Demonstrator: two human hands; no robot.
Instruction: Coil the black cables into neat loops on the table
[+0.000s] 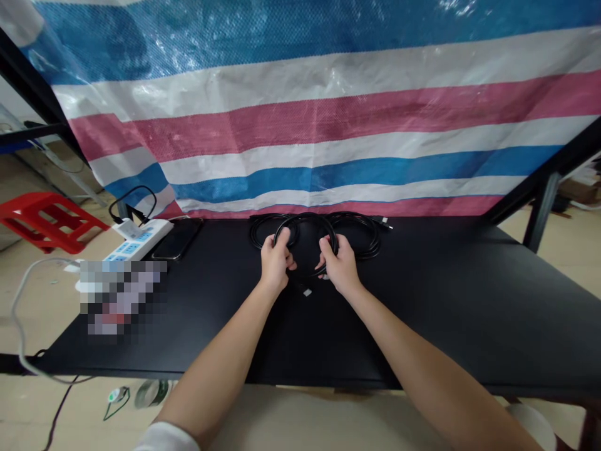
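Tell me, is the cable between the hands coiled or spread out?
Coiled: the black cable forms a round loop, gripped by the left hand and the right hand.

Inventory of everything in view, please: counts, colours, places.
flat black tabletop: 1, black, across the middle of the view
striped woven tarp: 1, blue, white and pink, hanging behind the table
held coil of black cable: 1, black, table centre
loose coils of black cable: 2, black, on the table, either side of the held coil
white power strip with blue switches: 1, white and blue, table's left end
black smartphone: 1, black, right of the strip
red plastic stool: 1, red, floor at left
white cable: 1, white, floor at left
pixelated patch: 1, contents unreadable, table's left edge
left hand: 1, on the held coil
right hand: 1, on the held coil
white sleeve: 1, white, left arm, bottom edge
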